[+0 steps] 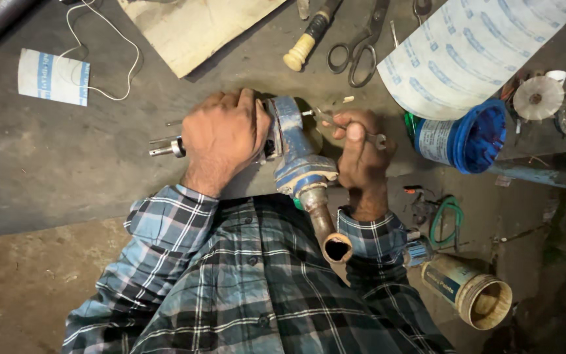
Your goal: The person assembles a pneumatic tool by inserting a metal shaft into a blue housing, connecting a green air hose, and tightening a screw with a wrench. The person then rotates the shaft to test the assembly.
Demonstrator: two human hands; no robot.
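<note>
Workshop: grimy bench [47, 170] strewn with scissors [360, 46], screwdriver [309, 36], pump part [296, 154], tubs [466, 137], loose wire [103, 49].

Left of the pump [296, 154], the dark mat [47, 164] lies open; only a small packet [54, 77] and white cord [109, 59] sit far left. Far side is crowded by a board [191, 26], screwdriver [309, 36] and scissors [360, 46]. Right, a paper roll [473, 46], blue tub [470, 137] and can [473, 292] block passage.

At your upper left lies a white-blue label sheet [54, 77]; right, a blue labelled tub [463, 137]; lower right, a labelled cardboard tube [470, 288].
</note>
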